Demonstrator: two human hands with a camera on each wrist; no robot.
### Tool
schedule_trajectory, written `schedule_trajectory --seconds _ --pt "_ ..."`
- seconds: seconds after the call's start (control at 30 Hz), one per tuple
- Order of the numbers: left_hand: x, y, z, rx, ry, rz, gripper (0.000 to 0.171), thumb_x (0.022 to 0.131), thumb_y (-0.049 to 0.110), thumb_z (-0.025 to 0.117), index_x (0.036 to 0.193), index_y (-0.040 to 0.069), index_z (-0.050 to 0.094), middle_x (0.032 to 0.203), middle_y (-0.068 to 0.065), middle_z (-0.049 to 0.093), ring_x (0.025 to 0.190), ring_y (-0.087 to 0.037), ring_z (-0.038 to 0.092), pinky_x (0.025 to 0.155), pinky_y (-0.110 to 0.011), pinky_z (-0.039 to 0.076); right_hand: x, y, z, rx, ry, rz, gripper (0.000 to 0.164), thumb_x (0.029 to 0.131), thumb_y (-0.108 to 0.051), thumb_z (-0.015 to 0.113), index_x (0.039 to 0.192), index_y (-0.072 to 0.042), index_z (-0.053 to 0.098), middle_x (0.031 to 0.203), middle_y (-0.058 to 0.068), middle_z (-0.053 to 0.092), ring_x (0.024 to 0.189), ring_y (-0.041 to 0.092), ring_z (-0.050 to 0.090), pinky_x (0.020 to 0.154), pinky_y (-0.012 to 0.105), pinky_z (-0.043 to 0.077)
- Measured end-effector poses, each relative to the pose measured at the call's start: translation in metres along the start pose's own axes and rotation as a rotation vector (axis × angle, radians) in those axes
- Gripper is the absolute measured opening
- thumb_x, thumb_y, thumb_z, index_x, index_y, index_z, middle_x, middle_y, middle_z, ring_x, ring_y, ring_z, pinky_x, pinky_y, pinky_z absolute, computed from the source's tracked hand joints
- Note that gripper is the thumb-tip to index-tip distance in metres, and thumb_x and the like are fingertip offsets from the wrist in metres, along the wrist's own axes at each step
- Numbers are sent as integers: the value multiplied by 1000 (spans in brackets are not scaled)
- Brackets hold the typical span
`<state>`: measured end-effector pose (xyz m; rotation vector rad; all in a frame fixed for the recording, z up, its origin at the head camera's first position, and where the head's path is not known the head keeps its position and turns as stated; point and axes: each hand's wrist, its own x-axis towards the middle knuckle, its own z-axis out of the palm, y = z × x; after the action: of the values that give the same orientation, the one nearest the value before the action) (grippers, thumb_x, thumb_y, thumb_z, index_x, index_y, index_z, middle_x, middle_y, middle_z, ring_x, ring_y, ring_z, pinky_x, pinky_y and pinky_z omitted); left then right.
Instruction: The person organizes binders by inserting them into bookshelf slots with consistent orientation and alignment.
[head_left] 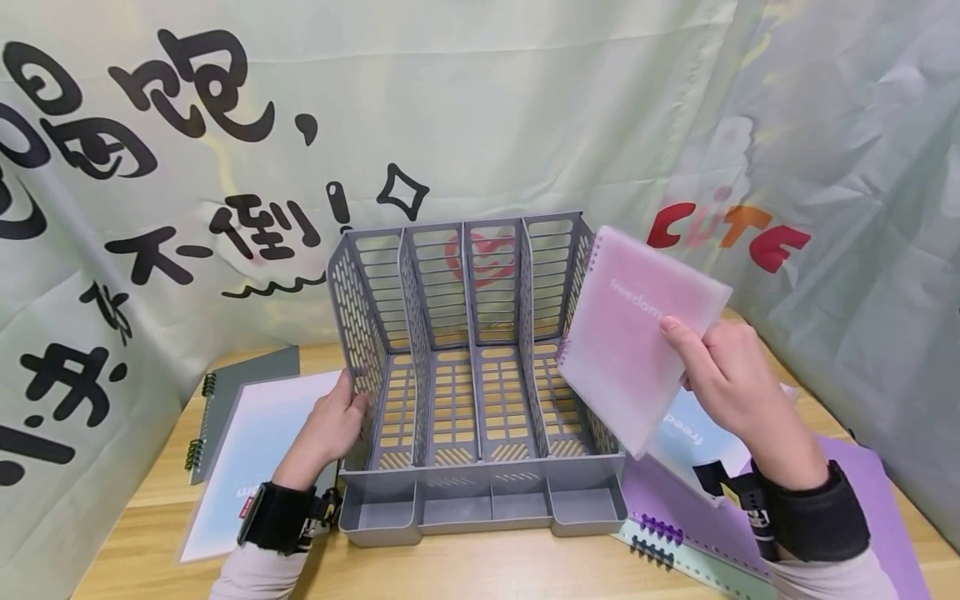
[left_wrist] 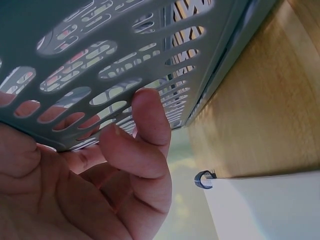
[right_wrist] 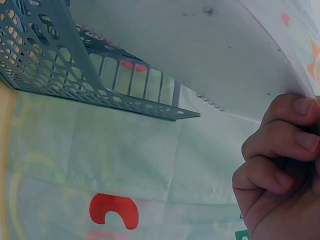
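Note:
A pink spiral notebook [head_left: 637, 325] with a translucent "freedom" cover is held tilted in the air by my right hand [head_left: 731, 367]. Its thumb lies on the front cover, and curled fingers [right_wrist: 272, 145] press the white back in the right wrist view. The notebook's bound edge is beside the right wall of a grey desktop file rack [head_left: 446, 462], which has four upright slots and front trays. My left hand [head_left: 330, 421] grips the rack's left side panel [left_wrist: 125, 60]; bent fingers touch the perforated wall in the left wrist view.
Left of the rack lie a blue-and-white notebook [head_left: 262, 450] and a dark grey spiral notebook [head_left: 251, 379]. On the right, a blue notebook [head_left: 686, 433], a purple notebook [head_left: 873, 500] and a green one [head_left: 697, 562] overlap on the wooden table [head_left: 450, 575]. A printed curtain [head_left: 525, 117] hangs behind.

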<state>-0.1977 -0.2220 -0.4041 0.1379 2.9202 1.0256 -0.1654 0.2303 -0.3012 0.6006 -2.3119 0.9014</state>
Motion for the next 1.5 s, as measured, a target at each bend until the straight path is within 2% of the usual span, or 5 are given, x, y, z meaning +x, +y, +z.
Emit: schedule_trajectory --seconds 0.27,0.7,0.9,1.0,1.5 --pt "0 -1 -1 8 9 -2 57 106 17 32 155 4 7 129 -29 49 64 -19 54 52 -34 43 2 0 14 -37 -45 21 20 100 -14 53 92 -2 67 64 0 55 45 8 46 40 26 39" --pt "1 -1 -2 9 15 -3 55 106 17 32 155 5 9 124 -27 52 63 -19 54 51 -34 42 4 4 29 -10 -11 48 22 101 -17 51 96 -1 65 63 1 54 45 10 46 40 26 38" --pt "2 -1 -2 17 24 -1 56 106 17 33 155 5 10 132 -31 47 84 -27 60 56 -34 44 5 7 35 -1 -16 61 23 101 -19 51 100 -2 66 65 1 55 47 10 46 41 26 38" --pt "2 -1 -1 20 30 2 56 106 17 33 155 5 10 132 -31 48 84 -28 59 56 -35 44 5 9 38 4 -20 75 25 102 -21 49 101 -2 65 65 2 55 48 12 46 42 27 38" --pt "1 2 2 26 29 3 56 106 17 33 155 5 10 131 -29 49 79 -25 57 56 -34 42 9 23 61 -134 2 69 32 104 -25 45 91 -1 62 66 7 57 52 18 46 46 34 36"
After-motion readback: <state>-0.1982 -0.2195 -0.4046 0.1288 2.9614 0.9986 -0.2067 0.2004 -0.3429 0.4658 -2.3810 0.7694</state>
